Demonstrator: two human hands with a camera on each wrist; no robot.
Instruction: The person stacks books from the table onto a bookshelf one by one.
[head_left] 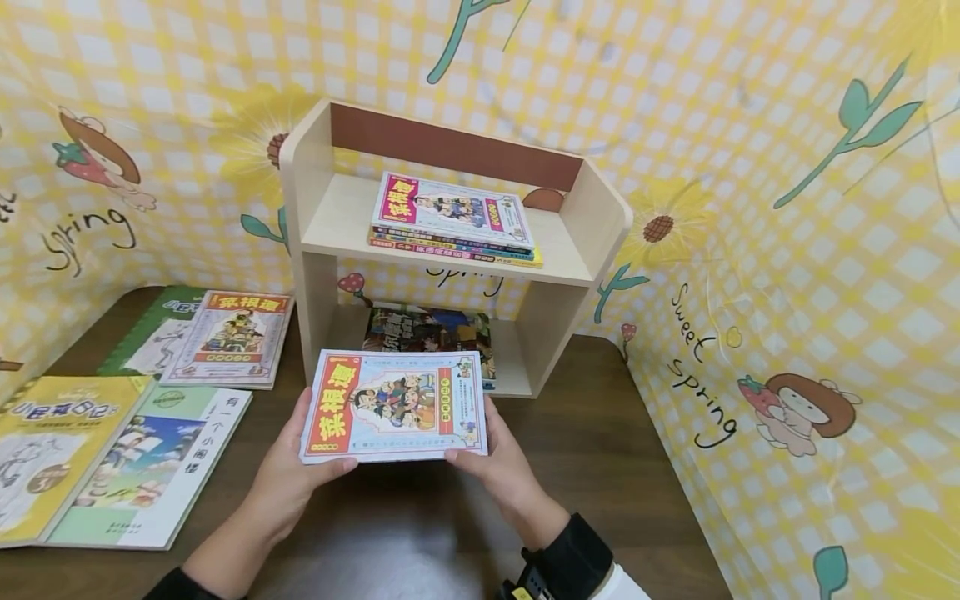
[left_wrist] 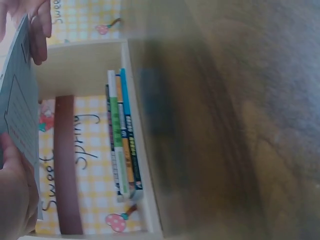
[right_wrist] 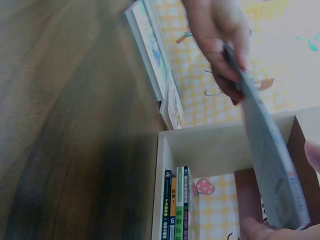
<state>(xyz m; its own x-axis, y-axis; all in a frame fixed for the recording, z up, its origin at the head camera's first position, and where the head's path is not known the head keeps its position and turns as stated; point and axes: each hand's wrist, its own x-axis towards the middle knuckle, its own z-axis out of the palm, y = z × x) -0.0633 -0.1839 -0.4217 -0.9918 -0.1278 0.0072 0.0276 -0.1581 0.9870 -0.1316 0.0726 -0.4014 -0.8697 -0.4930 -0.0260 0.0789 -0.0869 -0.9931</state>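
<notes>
A thin blue-bordered book (head_left: 397, 408) with a red title panel and cartoon figures is held between both hands, cover up, in front of the shelf. My left hand (head_left: 288, 467) grips its left end, thumb on the near edge. On the other end, my right hand (head_left: 510, 467) pinches it in the same way, the rest of its fingers hidden beneath. In the left wrist view the book (left_wrist: 20, 110) shows its pale side at the left edge. Seen from the right wrist, the book (right_wrist: 272, 160) appears nearly edge-on.
A two-tier wooden bookshelf (head_left: 577, 225) stands behind the hands. Its upper board carries a stack of books (head_left: 453, 208); dark-covered books (head_left: 427, 329) lie on the lower. At left on the brown table (head_left: 600, 500) are a blue-bordered book (head_left: 232, 337), a green book (head_left: 150, 333), a yellow book (head_left: 60, 450) and a white-green book (head_left: 153, 467).
</notes>
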